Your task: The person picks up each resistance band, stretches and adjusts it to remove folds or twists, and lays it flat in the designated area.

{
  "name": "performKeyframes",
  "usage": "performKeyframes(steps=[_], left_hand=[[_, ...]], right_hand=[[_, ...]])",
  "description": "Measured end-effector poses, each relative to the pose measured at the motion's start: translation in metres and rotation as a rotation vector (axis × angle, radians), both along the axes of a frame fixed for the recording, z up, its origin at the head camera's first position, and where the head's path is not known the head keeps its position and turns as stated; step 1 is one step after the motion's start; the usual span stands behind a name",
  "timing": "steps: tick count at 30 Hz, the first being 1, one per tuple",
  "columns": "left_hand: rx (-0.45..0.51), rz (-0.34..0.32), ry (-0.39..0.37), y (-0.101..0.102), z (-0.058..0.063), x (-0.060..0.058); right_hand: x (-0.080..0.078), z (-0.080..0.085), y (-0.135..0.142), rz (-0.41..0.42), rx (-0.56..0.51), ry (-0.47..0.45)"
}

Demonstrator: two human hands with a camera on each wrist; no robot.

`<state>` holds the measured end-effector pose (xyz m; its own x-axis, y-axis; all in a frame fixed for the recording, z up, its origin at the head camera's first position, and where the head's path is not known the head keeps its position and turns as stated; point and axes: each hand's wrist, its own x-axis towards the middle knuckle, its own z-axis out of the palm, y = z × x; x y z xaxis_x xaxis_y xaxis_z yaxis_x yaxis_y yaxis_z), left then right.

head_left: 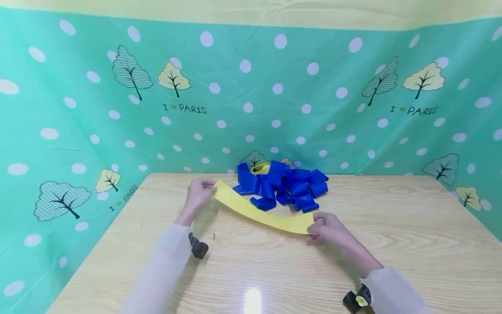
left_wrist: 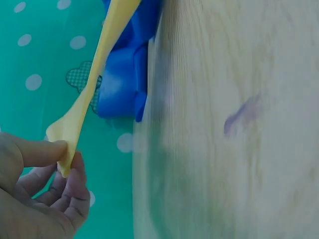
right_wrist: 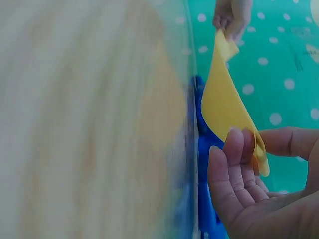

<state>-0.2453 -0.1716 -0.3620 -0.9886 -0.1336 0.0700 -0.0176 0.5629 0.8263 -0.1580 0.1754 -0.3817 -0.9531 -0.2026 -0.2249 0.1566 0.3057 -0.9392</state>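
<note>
Near sleeves (head_left: 161,266) lead to a left hand (head_left: 198,194) and right hand (head_left: 331,227) pinching opposite ends of a yellow strip (head_left: 259,215), likely light, floppy, best held there.

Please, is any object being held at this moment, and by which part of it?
Yes, a yellow strip: the left hand pinches one end and the right hand pinches the other, with its middle sagging between them.

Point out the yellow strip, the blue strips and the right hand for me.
Yellow strip (head_left: 259,213): head view, middle of its sagging length.
Blue strips (head_left: 276,175): head view, a loop near their middle.
Right hand (head_left: 327,227): head view, mid-hand.
</note>
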Motion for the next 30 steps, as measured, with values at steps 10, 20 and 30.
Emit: performKeyframes(steps=[10,20,30], left_hand=[[-0.066,-0.035,0.056,-0.012,0.001,-0.011],[-0.108,-0.099,0.058,-0.006,0.005,-0.023],[-0.136,-0.174,0.038,0.003,0.010,-0.028]], right_hand=[[0.027,-0.003,-0.031,0.171,-0.054,-0.042],[0.053,-0.008,-0.069,0.325,-0.157,-0.148],[0.079,-0.012,-0.121,0.404,-0.193,-0.230]])
